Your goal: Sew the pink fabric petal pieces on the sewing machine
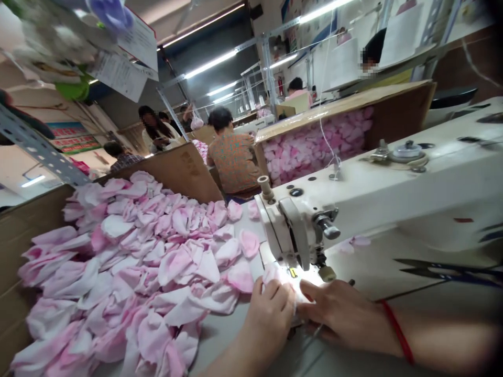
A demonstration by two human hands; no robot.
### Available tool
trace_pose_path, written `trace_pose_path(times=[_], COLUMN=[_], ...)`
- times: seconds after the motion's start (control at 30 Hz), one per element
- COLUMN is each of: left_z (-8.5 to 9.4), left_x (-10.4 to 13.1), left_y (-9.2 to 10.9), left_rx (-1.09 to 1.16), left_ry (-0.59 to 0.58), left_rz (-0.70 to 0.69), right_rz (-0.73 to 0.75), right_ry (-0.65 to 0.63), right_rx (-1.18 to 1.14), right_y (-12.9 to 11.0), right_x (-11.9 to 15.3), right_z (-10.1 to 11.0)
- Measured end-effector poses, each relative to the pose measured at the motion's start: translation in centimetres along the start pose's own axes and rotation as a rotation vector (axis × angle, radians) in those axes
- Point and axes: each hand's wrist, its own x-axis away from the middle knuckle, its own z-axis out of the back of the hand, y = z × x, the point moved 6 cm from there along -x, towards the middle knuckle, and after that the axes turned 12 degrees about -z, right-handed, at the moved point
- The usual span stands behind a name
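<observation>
Under the lit needle area of a white sewing machine (293, 228) lies a small pale pink fabric piece (272, 273). My left hand (273, 309) has its fingers curled on that piece, just left of the needle. To the right of it, my right hand (334, 311), with a red cord (397, 332) at the wrist, is bent in at the machine's bed; its fingertips are close together at the bright spot, and glare hides what they touch. A large heap of pink and white fabric pieces (149, 272) spreads to the left of my hands.
Dark thread snips (444, 271) lie on the machine at the right. Cardboard (184, 170) borders the heap. Behind the machine stands a carton (396, 118) filled with pink pieces. A person in a patterned shirt (234, 162) sits ahead. A metal frame (39, 141) rises at left.
</observation>
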Motion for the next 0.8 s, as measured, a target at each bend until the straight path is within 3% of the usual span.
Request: trace_pose_path(times=[0.2,0.8], left_z=[1.4,0.6], left_x=[-0.1,-1.1], left_y=[0.7,0.1], left_rx=[0.04,0.111], left_ry=[0.165,0.083], left_rz=[-0.058,-0.124], right_rz=[-0.049,-0.08], right_ry=[-0.002,-0.258], right_rx=[-0.045,-0.039], right_y=[0.0,0.2], right_x=[0.9,0.4], right_z=[-1.2,-1.4])
